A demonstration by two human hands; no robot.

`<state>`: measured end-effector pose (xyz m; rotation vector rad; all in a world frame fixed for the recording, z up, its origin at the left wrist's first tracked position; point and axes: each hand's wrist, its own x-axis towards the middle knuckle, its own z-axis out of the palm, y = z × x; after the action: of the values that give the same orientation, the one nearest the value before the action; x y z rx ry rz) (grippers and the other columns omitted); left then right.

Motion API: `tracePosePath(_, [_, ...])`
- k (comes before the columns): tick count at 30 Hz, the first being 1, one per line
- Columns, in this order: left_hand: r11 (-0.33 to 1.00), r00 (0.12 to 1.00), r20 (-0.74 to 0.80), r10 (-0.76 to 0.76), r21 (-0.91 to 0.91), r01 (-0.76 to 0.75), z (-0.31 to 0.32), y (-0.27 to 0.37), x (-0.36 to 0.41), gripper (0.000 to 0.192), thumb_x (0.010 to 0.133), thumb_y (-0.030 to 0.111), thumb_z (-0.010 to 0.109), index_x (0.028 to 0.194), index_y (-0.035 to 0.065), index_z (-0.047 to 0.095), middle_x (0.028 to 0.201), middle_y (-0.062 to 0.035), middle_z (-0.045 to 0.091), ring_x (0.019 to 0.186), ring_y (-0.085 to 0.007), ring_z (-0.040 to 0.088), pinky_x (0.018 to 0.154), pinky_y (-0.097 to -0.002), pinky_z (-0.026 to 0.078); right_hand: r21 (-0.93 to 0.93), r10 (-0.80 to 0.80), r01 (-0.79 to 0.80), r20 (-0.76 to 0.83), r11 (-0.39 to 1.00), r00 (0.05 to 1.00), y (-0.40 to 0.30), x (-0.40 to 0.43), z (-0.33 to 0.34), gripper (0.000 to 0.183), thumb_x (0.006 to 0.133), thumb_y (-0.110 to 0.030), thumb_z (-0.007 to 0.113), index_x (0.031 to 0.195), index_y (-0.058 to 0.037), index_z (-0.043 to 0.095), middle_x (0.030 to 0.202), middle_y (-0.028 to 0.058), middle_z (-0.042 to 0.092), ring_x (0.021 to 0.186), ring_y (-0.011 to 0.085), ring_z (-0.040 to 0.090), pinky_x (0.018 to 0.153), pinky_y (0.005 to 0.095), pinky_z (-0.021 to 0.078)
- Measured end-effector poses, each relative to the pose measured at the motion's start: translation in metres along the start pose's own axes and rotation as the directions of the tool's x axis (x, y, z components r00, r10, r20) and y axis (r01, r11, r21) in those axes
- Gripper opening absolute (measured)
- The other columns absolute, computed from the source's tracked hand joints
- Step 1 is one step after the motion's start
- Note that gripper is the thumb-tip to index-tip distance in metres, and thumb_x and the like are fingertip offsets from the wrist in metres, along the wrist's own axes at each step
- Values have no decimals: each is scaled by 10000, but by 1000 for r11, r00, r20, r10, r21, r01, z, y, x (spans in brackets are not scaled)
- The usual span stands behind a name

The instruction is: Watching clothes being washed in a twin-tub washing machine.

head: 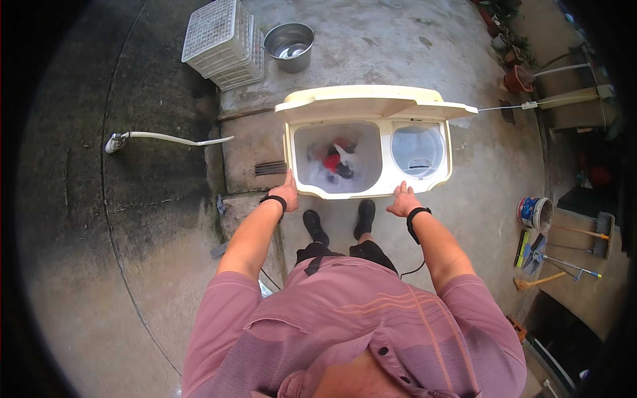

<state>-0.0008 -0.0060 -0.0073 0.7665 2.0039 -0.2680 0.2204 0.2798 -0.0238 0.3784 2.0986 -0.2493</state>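
A twin-tub washing machine (388, 174) stands before me with its cream lid (363, 102) raised. In its larger left tub, red, white and dark clothes (338, 161) lie in cloudy water. A clear inner cover (418, 148) closes the round spin tub on the right. My left hand (286, 193) touches the machine's front left corner, fingers pointing forward. At the front rim below the spin tub, my right hand (402, 200) rests its fingertips, fingers apart. Neither hand holds a loose object. Both wrists wear black bands.
Stacked white plastic crates (219, 45) and a metal pot (289, 49) stand beyond the machine. A pipe with a white hose (169, 137) rises at left. On the right are a bucket (535, 214), a broom (540, 282) and potted plants. A floor drain grate (269, 168) lies beside the machine.
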Motion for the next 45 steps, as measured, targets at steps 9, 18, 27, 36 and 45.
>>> tracePosePath(9, [1000, 1000, -4, 11, 4, -11, 0, 0, 1, 901, 757, 199, 583, 1431, -36, 34, 1517, -168, -74, 1227, -369, 446, 1005, -447, 376, 18, 11, -10, -38, 1000, 999, 1, 1, 3, 811, 855, -510, 489, 1373, 78, 279, 1467, 217, 224, 1397, 345, 78, 1123, 447, 120])
tracePosePath(18, [1000, 1000, 18, -6, 12, 6, -8, 7, -3, 848, 765, 164, 533, 1432, -35, 49, 1514, -173, -80, 1227, -354, 451, 1005, -440, 375, 72, 40, -33, -96, 997, 995, 18, 25, 31, 887, 806, -511, 565, 1378, 82, 237, 1460, 295, 145, 1375, 407, 113, 1124, 418, 155])
tracePosePath(27, [1000, 1000, -7, 14, 5, -13, -1, 1, 0, 863, 765, 173, 551, 1431, -37, 45, 1512, -178, -83, 1223, -356, 454, 1003, -432, 379, 35, 18, -17, -41, 999, 999, 0, -1, 2, 837, 837, -512, 509, 1377, 79, 263, 1466, 228, 218, 1392, 356, 91, 1124, 429, 127])
tracePosePath(36, [1000, 1000, -2, 13, 11, -13, 2, 0, 3, 883, 760, 186, 572, 1432, -33, 42, 1511, -177, -90, 1220, -354, 458, 1001, -432, 386, 38, 40, -38, -54, 999, 998, 3, 7, 11, 834, 843, -512, 503, 1384, 72, 256, 1470, 228, 206, 1392, 359, 88, 1123, 436, 128])
tracePosePath(45, [996, 1000, 7, 28, 86, -29, 3, -3, 5, 955, 758, 275, 622, 1413, -73, 20, 1478, -272, -86, 1222, -338, 450, 999, -387, 393, 57, 32, -30, -35, 998, 999, 0, 1, 3, 841, 841, -501, 519, 1383, 81, 244, 1473, 241, 183, 1393, 360, 82, 1126, 425, 123])
